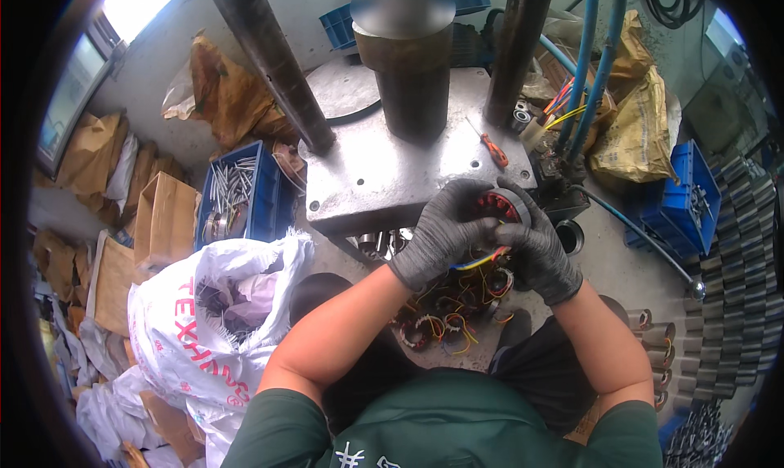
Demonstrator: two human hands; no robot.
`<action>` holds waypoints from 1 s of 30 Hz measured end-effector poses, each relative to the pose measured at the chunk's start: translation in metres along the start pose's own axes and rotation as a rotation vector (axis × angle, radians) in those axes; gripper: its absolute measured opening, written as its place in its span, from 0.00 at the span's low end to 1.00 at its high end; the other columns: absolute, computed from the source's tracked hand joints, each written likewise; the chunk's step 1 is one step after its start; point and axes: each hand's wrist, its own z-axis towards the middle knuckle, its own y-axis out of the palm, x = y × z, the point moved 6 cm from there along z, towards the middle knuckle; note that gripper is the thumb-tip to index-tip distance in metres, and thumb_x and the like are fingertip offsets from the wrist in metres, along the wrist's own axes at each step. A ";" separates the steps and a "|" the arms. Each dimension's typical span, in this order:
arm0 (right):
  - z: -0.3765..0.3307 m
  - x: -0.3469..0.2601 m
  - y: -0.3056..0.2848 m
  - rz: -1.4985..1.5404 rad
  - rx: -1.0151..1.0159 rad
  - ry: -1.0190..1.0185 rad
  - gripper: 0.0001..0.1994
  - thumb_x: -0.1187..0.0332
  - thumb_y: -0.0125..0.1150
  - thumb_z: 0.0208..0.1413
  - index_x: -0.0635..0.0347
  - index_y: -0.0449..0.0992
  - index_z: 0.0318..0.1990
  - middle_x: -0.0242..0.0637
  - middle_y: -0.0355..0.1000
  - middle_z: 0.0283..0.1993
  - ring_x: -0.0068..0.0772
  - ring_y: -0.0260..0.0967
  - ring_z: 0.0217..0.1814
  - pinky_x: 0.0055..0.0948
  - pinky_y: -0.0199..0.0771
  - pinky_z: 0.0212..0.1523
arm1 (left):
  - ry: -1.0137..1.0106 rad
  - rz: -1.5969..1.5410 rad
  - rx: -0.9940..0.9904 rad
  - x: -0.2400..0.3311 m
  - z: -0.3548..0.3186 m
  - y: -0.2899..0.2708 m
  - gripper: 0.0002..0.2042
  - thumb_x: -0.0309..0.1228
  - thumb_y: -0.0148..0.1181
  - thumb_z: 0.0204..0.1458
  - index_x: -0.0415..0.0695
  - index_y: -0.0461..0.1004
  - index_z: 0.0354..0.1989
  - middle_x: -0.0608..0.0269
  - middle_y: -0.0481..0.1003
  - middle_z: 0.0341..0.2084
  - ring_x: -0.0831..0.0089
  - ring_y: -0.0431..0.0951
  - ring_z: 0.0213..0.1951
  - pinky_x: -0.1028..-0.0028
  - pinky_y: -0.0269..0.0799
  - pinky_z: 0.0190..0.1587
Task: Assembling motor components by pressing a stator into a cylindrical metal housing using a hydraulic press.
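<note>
- Both gloved hands meet just right of the frame's centre, at the front edge of the grey steel press plate (384, 174).
- The left hand (437, 231) has its grip wrapped around a round motor stator (500, 205), red windings showing inside a metal ring; the fingers curl over its left side.
- The right hand (535, 251) closes on the same stator from the right and below, thumb across the rim, so both grips are narrow and full.
- Yellow and blue lead wires (482, 260) trail out between the palms (they hang loose, not clamped).
- Below the hands, a heap of similar wound stators (445, 309) lies with tangled coloured leads.
- To my eye the step in hand is turning or checking the piece before it goes under the dark ram (412, 76) in the upper middle.
- The next move, I judge, calls for keeping the leads clear of the plate and setting the ring flat.
- An orange-handled screwdriver (492, 149) rests on the plate just above the hands.
</note>
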 end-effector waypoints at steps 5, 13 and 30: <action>-0.006 0.005 0.013 -0.162 -0.023 0.000 0.44 0.70 0.76 0.54 0.58 0.57 0.77 0.39 0.68 0.67 0.31 0.68 0.66 0.32 0.70 0.68 | 0.149 0.330 0.130 -0.005 0.003 -0.010 0.25 0.25 0.74 0.51 0.42 0.71 0.58 0.62 0.77 0.48 0.74 0.77 0.51 0.70 0.76 0.56; 0.001 0.011 0.008 -0.107 -0.013 -0.017 0.41 0.66 0.73 0.59 0.56 0.57 0.77 0.40 0.67 0.69 0.32 0.65 0.70 0.34 0.66 0.71 | 0.081 0.303 0.072 0.008 0.004 -0.002 0.29 0.30 0.77 0.51 0.43 0.71 0.61 0.61 0.77 0.50 0.73 0.77 0.54 0.69 0.76 0.59; 0.003 0.001 0.005 0.430 0.112 0.255 0.32 0.40 0.59 0.62 0.61 0.76 0.58 0.43 0.79 0.54 0.41 0.80 0.55 0.44 0.83 0.58 | 0.348 0.779 -0.111 0.019 -0.004 -0.005 0.55 0.53 0.84 0.38 0.44 0.60 0.75 0.52 0.64 0.63 0.58 0.69 0.64 0.61 0.65 0.69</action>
